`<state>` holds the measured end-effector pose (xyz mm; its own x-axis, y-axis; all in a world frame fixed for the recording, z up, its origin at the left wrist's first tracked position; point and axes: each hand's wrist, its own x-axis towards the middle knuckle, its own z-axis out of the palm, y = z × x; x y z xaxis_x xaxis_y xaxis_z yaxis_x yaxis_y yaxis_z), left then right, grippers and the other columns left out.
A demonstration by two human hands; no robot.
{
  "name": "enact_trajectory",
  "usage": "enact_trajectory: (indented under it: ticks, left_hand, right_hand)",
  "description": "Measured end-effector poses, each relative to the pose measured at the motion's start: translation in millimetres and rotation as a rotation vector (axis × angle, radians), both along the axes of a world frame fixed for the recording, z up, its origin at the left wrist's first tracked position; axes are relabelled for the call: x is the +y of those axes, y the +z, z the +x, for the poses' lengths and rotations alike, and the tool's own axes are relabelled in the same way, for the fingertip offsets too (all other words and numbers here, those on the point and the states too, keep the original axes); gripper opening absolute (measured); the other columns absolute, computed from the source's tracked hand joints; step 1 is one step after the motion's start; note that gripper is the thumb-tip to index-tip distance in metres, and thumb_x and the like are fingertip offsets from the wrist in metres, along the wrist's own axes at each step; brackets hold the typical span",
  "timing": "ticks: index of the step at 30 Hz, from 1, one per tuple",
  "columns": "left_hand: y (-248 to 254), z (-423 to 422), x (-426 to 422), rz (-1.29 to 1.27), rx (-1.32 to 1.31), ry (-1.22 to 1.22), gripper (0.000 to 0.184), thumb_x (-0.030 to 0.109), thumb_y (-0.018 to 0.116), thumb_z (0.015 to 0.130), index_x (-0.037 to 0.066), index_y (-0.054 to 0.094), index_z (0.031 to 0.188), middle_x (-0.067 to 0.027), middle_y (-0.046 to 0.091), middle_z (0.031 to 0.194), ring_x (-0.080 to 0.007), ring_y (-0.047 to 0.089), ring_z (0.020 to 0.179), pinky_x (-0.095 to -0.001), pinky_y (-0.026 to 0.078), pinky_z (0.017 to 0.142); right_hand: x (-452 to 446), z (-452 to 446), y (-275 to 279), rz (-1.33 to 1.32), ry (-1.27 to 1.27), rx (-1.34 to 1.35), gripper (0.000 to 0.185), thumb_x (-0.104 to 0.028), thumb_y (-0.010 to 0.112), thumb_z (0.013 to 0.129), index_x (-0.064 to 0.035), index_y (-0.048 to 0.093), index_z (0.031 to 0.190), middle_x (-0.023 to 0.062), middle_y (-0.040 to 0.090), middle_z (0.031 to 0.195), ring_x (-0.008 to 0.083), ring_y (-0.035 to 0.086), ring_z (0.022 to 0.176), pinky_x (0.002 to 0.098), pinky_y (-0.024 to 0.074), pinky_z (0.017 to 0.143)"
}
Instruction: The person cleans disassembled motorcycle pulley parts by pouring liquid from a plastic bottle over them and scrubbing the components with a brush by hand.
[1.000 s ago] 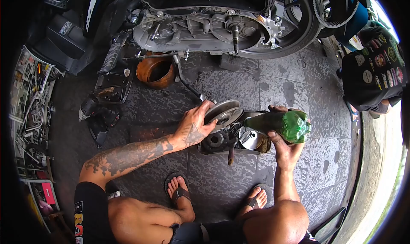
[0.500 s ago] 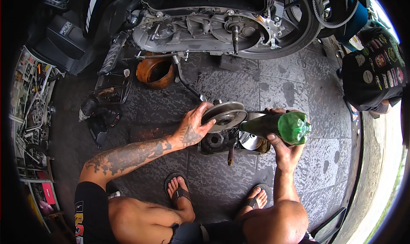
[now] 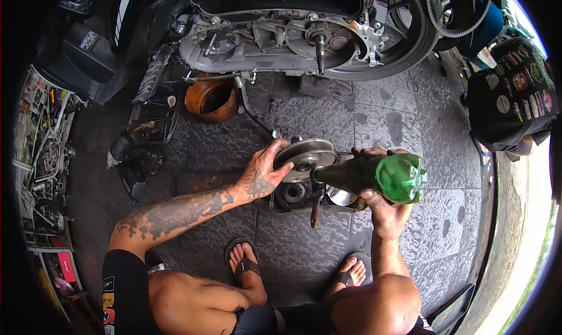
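Left hand point(image 3: 263, 174) grips the metal pulley point(image 3: 295, 154) near the parts tray point(image 3: 342, 208); right hand point(image 3: 383, 212), curled, holds 1 green bottle point(image 3: 401, 178), mouth perhaps touching the hub. The step seems aligning them; next needs steady tilting.

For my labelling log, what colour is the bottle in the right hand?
The plastic bottle is translucent green, seen best in the head view.

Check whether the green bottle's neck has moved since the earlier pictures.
Yes: the bottle neck has moved left, closer to the stationary orange-brown pot.
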<state>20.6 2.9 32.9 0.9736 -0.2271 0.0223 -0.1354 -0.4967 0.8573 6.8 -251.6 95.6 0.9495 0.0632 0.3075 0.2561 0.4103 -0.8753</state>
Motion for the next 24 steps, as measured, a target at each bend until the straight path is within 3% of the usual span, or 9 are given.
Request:
enact_trajectory:
  ticks: [9,15,24]
  left_hand:
    - [7.1,-0.7,-6.3,0.005,0.0,-0.007,0.034,0.007,0.064,0.09,0.001,0.046,0.118,-0.0164,0.061,0.108,-0.0247,0.062,0.105,-0.038,0.051,0.091]
    - [3.4,0.7,-4.3,0.029,0.004,0.017,0.034,0.007,0.063,0.09,0.001,0.046,0.118,-0.0164,0.062,0.108,-0.0242,0.062,0.105,-0.0373,0.05,0.092]
    - [-1.5,1.4,3.4,0.056,-0.045,0.013,0.034,0.007,0.063,0.091,0.002,0.046,0.119,-0.0148,0.062,0.108,-0.0226,0.062,0.105,-0.0353,0.05,0.092]
  right_hand:
    - [-2.9,-0.8,-4.5,-0.107,0.047,-0.068,0.081,-0.01,0.088,0.065,-0.0026,0.034,0.126,0.021,0.055,0.122,0.0334,0.054,0.119,0.047,0.0422,0.103]
    - [-8.0,0.3,-3.6,-0.181,-0.027,-0.066,0.076,-0.01,0.087,0.067,-0.0014,0.036,0.123,0.0216,0.058,0.119,0.0306,0.057,0.115,0.0429,0.0452,0.099]
    - [-13.6,2.3,0.9,-0.24,-0.069,-0.113,0.073,-0.008,0.085,0.069,-0.0021,0.036,0.123,0.0221,0.059,0.117,0.0328,0.056,0.115,0.0449,0.0445,0.1]
